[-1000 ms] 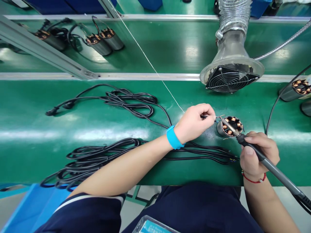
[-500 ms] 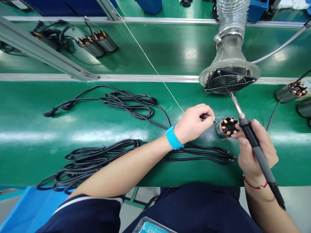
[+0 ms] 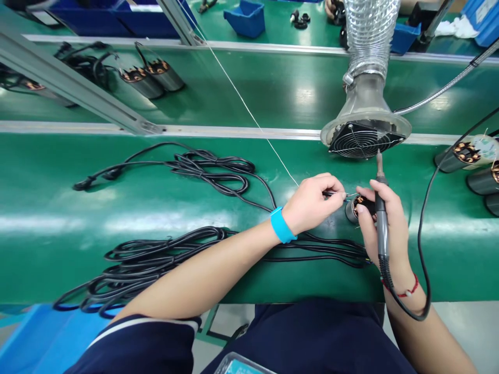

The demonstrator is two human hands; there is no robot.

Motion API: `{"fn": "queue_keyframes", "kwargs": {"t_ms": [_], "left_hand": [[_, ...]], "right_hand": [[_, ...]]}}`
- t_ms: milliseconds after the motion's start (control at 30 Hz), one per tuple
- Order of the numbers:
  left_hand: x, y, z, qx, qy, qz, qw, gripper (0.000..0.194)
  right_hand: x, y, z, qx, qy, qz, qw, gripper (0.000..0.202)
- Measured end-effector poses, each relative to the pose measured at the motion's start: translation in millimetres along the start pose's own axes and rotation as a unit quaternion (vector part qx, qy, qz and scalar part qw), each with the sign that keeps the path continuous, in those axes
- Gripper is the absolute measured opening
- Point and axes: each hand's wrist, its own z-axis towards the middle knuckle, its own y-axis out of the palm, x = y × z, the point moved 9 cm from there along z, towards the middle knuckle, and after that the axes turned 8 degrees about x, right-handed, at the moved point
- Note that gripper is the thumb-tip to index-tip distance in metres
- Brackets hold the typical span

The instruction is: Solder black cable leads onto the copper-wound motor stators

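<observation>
My left hand [image 3: 315,203] is closed in a pinch on the end of a black cable, with thin wire ends sticking out between the fingertips. A thin pale wire [image 3: 249,111] runs from the upper left down to this hand. Just right of those fingertips stands a motor stator [image 3: 351,210] with copper windings, partly covered by my right hand. My right hand [image 3: 385,223] holds a soldering iron [image 3: 382,228], its tip pointing up near the fan grille. Thumb and forefinger of that hand reach over the stator; whether they touch it is unclear.
A fume duct with a fan [image 3: 362,140] hangs behind the hands. Coiled black cables [image 3: 210,169] lie left, more [image 3: 156,259] under my left forearm. Other stators [image 3: 456,156] stand at right. A metal rail [image 3: 234,131] crosses behind; the iron's cord loops at right.
My right hand has moved left over the stator, and the soldering iron has swung more upright, its cord now looping beside the wrist. My left hand keeps its pinch.
</observation>
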Motion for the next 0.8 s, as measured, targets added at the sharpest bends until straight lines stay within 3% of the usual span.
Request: {"fn": "queue_keyframes", "kwargs": {"t_ms": [100,300,633,800], "left_hand": [[1.8,0.7,-2.2,-0.010,-0.007,-0.003,1.000,0.015],[0.8,-0.4,-9.1,-0.002,-0.035,-0.057,0.998,0.006],[22.5,2.3,-16.1,-0.045,0.095,-0.035,0.994,0.014],[17.1,-1.0,-14.1,-0.019,0.066,-0.018,0.997,0.012]], "right_hand": [[1.7,-4.4,-4.2,0.048,0.006,0.019,0.999,0.053],[-13.1,-3.3,-2.2,0.069,-0.046,0.040,0.996,0.050],[-7.3,-0.9,0.4,0.081,-0.005,0.157,0.984,0.046],[-4.0,-2.5,-1.4,0.065,0.004,0.156,0.986,0.044]]}}
